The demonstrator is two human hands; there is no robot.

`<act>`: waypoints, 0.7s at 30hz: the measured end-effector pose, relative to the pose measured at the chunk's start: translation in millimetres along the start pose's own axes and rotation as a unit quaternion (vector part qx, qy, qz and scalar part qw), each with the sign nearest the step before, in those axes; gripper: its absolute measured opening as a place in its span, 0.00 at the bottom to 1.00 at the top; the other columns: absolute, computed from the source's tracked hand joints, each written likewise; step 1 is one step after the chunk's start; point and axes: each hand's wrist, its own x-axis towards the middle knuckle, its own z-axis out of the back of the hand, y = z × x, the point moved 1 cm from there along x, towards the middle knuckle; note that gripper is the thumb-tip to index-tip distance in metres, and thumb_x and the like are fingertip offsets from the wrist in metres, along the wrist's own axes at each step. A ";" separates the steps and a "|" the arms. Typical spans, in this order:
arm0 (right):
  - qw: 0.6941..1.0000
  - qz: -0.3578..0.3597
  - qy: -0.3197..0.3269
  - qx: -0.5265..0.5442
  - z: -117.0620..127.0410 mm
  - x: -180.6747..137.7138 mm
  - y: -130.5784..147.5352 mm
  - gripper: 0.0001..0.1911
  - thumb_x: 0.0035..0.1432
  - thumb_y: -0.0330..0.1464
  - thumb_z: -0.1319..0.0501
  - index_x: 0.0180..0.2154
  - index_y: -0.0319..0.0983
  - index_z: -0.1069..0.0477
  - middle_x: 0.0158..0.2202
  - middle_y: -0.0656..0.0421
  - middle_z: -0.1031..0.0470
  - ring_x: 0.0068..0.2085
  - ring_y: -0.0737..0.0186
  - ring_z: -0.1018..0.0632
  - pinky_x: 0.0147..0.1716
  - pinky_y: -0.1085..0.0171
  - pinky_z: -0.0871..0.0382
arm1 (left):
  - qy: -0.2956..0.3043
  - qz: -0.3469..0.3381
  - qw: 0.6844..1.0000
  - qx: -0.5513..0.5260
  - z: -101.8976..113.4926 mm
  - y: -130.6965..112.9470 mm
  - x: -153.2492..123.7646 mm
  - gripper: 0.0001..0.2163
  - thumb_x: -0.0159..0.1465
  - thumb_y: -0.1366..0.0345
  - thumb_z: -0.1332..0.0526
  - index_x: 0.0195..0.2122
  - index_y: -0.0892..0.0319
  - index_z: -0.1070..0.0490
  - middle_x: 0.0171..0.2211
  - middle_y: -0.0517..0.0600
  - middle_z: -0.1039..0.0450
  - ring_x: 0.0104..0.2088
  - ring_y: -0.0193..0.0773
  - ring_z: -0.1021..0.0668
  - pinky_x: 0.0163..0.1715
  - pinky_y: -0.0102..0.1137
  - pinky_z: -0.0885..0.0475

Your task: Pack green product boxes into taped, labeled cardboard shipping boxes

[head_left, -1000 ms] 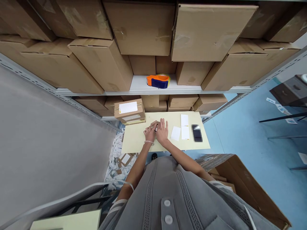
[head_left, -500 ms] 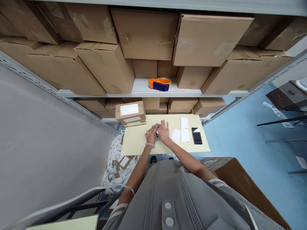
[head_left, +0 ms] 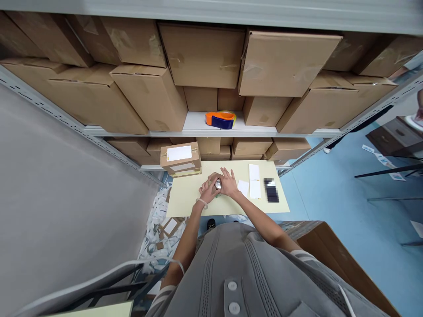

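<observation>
I'm holding a small silvery object (head_left: pixel 217 184) between my 2 hands over the pale yellow table (head_left: pixel 188 198) — my left hand (head_left: pixel 208 190) is curling around it from the left, my right hand (head_left: pixel 228 185) is pressing against it with fingers spread. It is too small to identify. A labelled cardboard box (head_left: pixel 180 158) is sitting near my left hand, white paper slips (head_left: pixel 254 182) are lying near my right.
</observation>
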 end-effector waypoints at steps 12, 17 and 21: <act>0.947 -0.126 -0.120 0.268 80.1 -18.1 -9.0 0.27 0.44 0.38 0.32 0.49 0.44 0.31 0.49 0.57 0.23 0.47 0.52 0.22 0.48 0.56 0.30 | -0.048 0.031 0.998 0.008 -3.0 -13.8 -1.7 0.34 0.59 0.52 0.35 0.66 0.47 0.43 0.67 0.57 0.46 0.65 0.54 0.42 0.60 0.47 0.45; 0.840 -0.170 -0.251 0.450 121.4 -42.3 -35.7 0.28 0.42 0.41 0.30 0.46 0.41 0.30 0.42 0.58 0.23 0.45 0.56 0.22 0.48 0.59 0.29 | -0.064 0.025 0.998 -0.005 2.2 -14.3 -2.6 0.31 0.59 0.57 0.34 0.63 0.52 0.38 0.66 0.60 0.45 0.64 0.56 0.40 0.61 0.47 0.45; 0.705 -0.217 -0.326 0.591 138.5 -68.1 -56.2 0.26 0.43 0.44 0.31 0.44 0.40 0.30 0.43 0.56 0.24 0.44 0.58 0.24 0.41 0.62 0.26 | -0.105 -0.011 0.991 -0.082 21.5 -18.8 -5.3 0.33 0.59 0.59 0.33 0.64 0.51 0.41 0.64 0.58 0.43 0.64 0.54 0.39 0.62 0.48 0.44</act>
